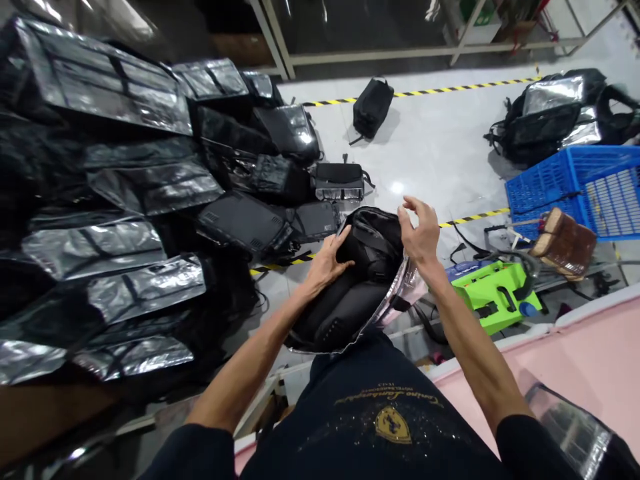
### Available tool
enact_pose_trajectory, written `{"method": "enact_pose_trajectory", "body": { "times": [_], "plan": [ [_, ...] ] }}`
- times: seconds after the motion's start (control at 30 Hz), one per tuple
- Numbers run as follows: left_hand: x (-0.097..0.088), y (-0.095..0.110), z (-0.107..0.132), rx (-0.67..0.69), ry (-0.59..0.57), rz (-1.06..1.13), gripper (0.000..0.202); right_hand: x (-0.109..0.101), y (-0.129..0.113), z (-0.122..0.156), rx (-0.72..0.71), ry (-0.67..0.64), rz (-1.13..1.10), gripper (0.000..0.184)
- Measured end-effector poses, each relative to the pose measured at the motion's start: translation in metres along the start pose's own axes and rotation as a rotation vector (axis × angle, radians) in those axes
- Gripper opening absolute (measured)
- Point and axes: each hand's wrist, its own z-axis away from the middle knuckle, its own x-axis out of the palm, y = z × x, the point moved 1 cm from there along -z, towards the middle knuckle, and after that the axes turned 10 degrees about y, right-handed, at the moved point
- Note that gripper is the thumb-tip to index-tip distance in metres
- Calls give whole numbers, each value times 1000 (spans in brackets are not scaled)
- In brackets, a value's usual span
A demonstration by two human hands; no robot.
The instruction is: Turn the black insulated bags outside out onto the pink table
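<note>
A black backpack is held up in front of my body, partly inside a shiny silver wrapper that shows along its lower right edge. My left hand grips the backpack's upper left side, with the thumb lying over the black fabric. At the upper right edge is my right hand, fingers bent and apart from the thumb, which is close to the rim. Whether that thumb presses on the fabric I cannot tell. The backpack's underside is hidden.
Piles of black bags in silver wrapping fill the left. A single black bag stands on the white floor ahead. To the right are a blue crate, a bright green plastic case and a pink-topped table.
</note>
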Motion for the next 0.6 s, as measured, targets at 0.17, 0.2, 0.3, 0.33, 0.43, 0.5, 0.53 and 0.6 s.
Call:
{"method": "enact_pose_trajectory", "body": {
  "times": [0.17,0.2,0.3,0.33,0.43,0.5,0.53,0.6],
  "plan": [
    [-4,19,22,-109,101,-58,115,-43,-44,99,35,-201,200,68],
    [-6,23,24,-126,105,-69,117,-44,-42,116,74,-224,243,71],
    [-15,30,26,-189,117,-119,126,-39,-19,140,139,-231,248,77],
    [-19,30,24,-209,121,-128,130,-36,-9,140,154,-236,215,78],
    [-25,23,14,-251,111,-91,142,-26,23,125,269,-301,128,76],
    [-24,15,7,-236,82,-10,148,-17,41,113,359,-365,107,76],
    [-22,11,4,-213,67,45,150,-12,50,108,387,-391,95,76],
    [-16,4,0,-165,36,167,152,1,68,103,421,-428,48,76]
  ]
}}
